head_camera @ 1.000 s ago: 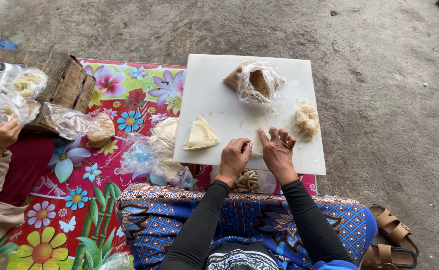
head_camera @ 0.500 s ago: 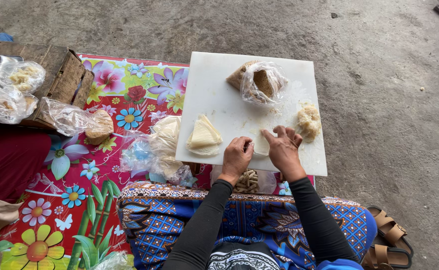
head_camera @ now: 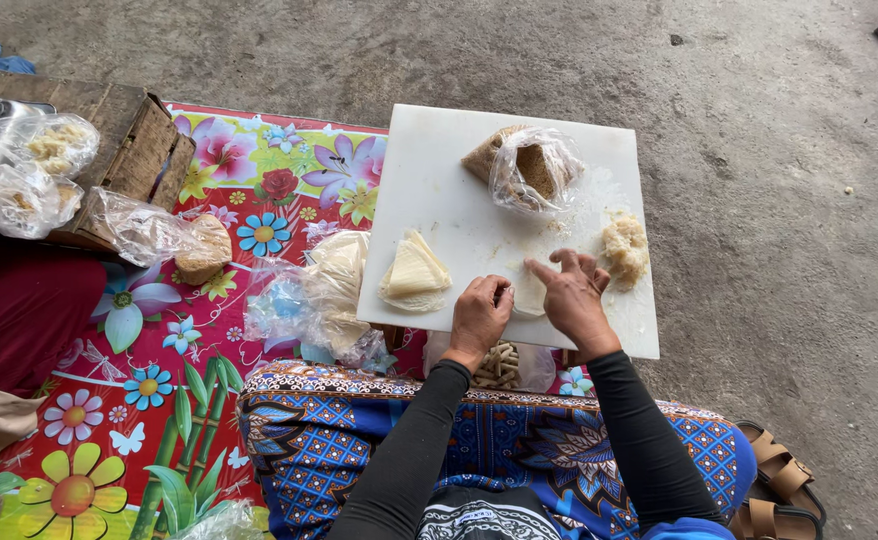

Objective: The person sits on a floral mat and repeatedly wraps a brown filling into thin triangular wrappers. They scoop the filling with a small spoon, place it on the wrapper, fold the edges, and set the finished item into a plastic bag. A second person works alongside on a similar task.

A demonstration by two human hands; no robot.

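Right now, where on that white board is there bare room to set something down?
The white board is bare at its far left corner, beside the plastic bag. The near edge is crowded: folded dough, left hand, right hand, crumbly lump.

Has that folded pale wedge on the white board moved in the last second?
No. The folded wedge sits at the same spot near the white board's left edge; only the hands beside it shifted.

white board (head_camera: 439,170), folded wrapper (head_camera: 415,272), bagged filling (head_camera: 531,168), crumbly heap (head_camera: 625,248)
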